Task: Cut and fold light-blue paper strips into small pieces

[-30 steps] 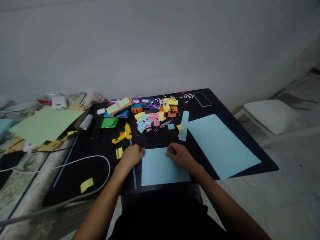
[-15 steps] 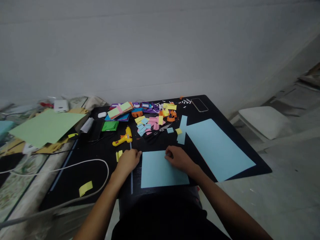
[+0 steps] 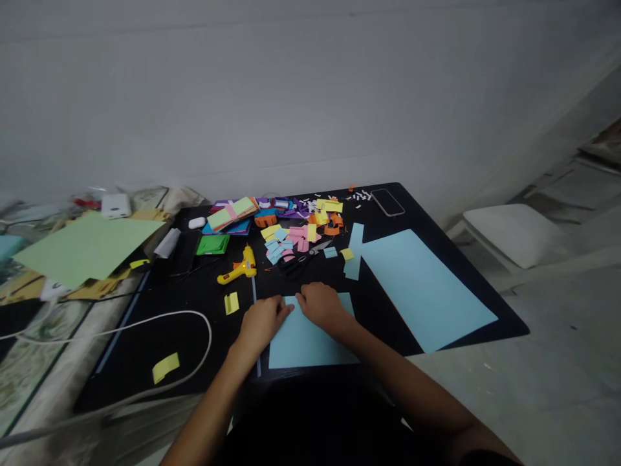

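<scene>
A light blue sheet of paper (image 3: 310,343) lies at the table's front edge, below both my hands. My left hand (image 3: 262,320) is at the sheet's upper left edge, its thumb over the paper and its fingers curled. Close beside it, my right hand (image 3: 320,304) rests on the sheet's top part with the fingers closed down at the paper. Exactly where the fingertips meet the sheet is partly hidden. Left of and above the hands lie a yellow glue gun (image 3: 240,266) and a small folded yellow paper piece (image 3: 231,303).
A larger blue sheet (image 3: 427,291) and blue strips (image 3: 355,252) lie to the right. Scissors (image 3: 305,257) sit by coloured paper pieces (image 3: 301,236). A phone (image 3: 387,202) is at the back right. A white cable (image 3: 206,330) loops on the left; a white stool (image 3: 514,236) stands right.
My left hand has moved right onto the sheet's edge. My right hand has shifted left, close to the left one. The sheet has moved slightly left.
</scene>
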A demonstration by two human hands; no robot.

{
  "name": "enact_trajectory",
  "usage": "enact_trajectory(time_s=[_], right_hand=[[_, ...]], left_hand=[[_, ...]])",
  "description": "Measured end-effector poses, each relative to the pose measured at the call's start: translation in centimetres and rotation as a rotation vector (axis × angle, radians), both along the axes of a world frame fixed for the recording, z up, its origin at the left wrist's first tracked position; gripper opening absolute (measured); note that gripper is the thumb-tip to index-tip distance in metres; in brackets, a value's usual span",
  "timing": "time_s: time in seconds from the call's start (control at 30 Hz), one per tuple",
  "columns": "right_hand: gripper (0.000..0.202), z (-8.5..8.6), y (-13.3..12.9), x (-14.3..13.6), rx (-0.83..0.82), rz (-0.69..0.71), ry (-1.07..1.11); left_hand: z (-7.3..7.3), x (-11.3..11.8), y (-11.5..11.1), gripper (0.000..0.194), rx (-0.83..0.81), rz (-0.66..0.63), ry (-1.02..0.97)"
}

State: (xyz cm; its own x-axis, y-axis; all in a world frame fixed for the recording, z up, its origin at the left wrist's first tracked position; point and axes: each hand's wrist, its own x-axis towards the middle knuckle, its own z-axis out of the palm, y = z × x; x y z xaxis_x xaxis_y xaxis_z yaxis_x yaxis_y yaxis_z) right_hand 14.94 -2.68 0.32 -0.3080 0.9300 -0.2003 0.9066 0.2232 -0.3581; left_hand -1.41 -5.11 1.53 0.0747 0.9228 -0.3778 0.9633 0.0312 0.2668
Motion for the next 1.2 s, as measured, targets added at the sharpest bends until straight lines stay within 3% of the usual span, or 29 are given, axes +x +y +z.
enact_trajectory(time_s=[0.47,0.77,0.83,0.93,1.0,1.1,1.2], right_hand=[[0.031,0.4,-1.2,8.0,-0.061,-0.224,-0.069],[0.032,0.4,-1.3,11.8,-0.023,-0.338,-0.049],[0.028,0.5,-2.0,12.1,0.03,-0.264,0.053],[0.009,0.6,-3.6,12.2,0.048,0.062,0.328],[0.028,0.4,-4.6,12.1,-0.014,0.25,0.402],[0.04,-0.3,-5.2,11.8,-0.083,0.303,0.392],[0.038,-0.8,-4.8,11.6,-0.117,0.276,0.408]], left_hand=[[-0.3,-0.1,-0.2,0.03,-0.004,0.016,-0.031],[-0.3,-0.2,-0.3,0.03,0.006,0.016,-0.061],[-0.4,-0.3,-0.3,0.03,0.01,0.014,-0.065],[-0.6,-0.4,-0.3,0.031,0.025,0.005,-0.069],[-0.7,-0.5,-0.3,0.031,0.032,0.001,-0.078],[-0.7,-0.5,-0.2,0.031,0.024,0.004,-0.079],[-0.5,-0.4,-0.2,0.031,0.012,0.004,-0.066]])
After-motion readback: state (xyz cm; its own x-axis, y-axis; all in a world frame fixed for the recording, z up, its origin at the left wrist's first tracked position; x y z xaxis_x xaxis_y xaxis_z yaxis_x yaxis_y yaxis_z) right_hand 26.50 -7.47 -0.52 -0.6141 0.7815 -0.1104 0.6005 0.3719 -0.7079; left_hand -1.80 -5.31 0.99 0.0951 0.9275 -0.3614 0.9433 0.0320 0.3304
